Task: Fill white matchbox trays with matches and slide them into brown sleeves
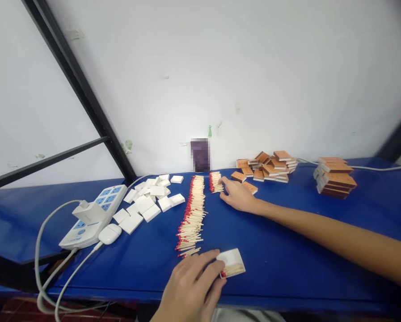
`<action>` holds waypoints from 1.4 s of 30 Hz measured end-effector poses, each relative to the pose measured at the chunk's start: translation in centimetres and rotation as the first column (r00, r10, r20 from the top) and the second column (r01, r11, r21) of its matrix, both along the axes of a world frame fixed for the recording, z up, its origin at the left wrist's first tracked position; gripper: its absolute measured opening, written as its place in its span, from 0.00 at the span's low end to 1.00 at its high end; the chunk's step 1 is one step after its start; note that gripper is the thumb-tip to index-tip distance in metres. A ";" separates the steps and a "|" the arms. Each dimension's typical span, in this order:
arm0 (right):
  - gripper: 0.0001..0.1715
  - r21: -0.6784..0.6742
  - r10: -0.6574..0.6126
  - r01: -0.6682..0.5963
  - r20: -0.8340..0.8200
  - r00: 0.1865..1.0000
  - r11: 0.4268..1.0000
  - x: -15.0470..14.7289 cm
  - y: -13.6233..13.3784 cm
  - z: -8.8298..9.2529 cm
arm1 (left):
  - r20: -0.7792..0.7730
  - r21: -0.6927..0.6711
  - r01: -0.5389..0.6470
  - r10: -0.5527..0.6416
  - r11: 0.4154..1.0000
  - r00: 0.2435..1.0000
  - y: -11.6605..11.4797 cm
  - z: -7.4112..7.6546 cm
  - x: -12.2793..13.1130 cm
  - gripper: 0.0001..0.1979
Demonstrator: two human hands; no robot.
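In the head view my left hand (pixel 195 284) grips the left end of a small white matchbox tray (pixel 234 256) near the table's front edge. A few red-tipped matches lie along the tray's near side. My right hand (pixel 237 195) reaches to a short pile of matches (pixel 215 182) farther back. Its index finger and thumb are apart at the pale ends of those matches, touching or nearly so. Between the hands, to the left, runs a long row of loose matches (pixel 194 210), red heads facing left.
White matchbox trays (pixel 145 203) lie heaped at left, beside a power strip (pixel 96 219) with cables and a white earbud case (pixel 109 233). Orange matchbox sleeves (pixel 270 167) are piled behind my right hand. More matchboxes (pixel 336 179) are stacked at right. A wall stands behind the blue table (pixel 287 268).
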State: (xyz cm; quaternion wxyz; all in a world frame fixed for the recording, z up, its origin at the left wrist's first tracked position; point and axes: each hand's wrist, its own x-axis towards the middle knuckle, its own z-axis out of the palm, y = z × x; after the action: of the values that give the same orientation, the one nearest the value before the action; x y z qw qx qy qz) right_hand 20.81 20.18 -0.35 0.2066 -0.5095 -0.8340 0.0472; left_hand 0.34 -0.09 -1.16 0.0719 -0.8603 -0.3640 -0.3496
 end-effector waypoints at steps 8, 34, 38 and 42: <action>0.12 0.021 0.072 -0.073 0.037 0.997 0.997 0.0 0.2 0.1 | -0.001 0.007 -0.045 0.045 0.999 0.999 -0.5 0.1 0.1 0.10; 0.23 0.029 0.104 -0.106 0.064 0.993 0.994 -0.2 0.0 0.1 | -0.043 0.155 -0.077 0.085 0.985 0.995 -0.2 -1.8 -0.6 0.09; 0.25 0.062 0.088 -0.091 0.054 0.995 0.994 -0.1 -0.1 -0.1 | -0.040 0.153 -0.085 0.092 0.985 0.995 -0.2 -1.7 -0.6 0.09; 0.22 0.138 0.085 -0.095 0.080 0.993 0.986 -0.1 -0.1 -0.1 | -0.034 0.146 -0.090 0.096 0.985 0.995 -0.4 -1.6 -0.6 0.08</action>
State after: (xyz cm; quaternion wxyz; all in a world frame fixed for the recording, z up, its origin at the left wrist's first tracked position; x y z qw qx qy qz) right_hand 20.75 20.07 -0.48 0.2092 -0.4568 -0.8643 -0.0216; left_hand -0.25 -0.48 -2.80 0.1578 -0.8418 -0.3760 -0.3537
